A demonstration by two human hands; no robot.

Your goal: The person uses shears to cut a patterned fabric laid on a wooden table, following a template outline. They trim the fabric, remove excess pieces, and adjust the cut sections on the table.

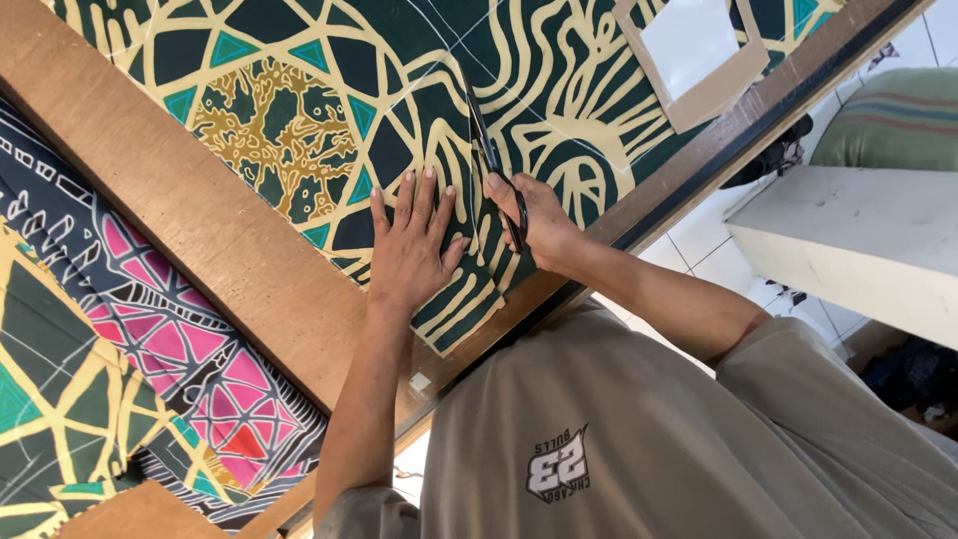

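My left hand (411, 250) lies flat, fingers (424, 200) spread, pressing the green-and-cream patterned cloth (329, 110) onto the wooden bench (200, 230). Just beside it, my right hand (534, 222) is closed through the handles of the black scissors (491, 165), blades running up a white chalk line. I judge the risk is this: the limp, thin cloth could pucker beside the blades, pulling the cut off the line, or the tips could nick my left fingertips. A stiff cardboard template (699, 60) lies well beyond the scissors.
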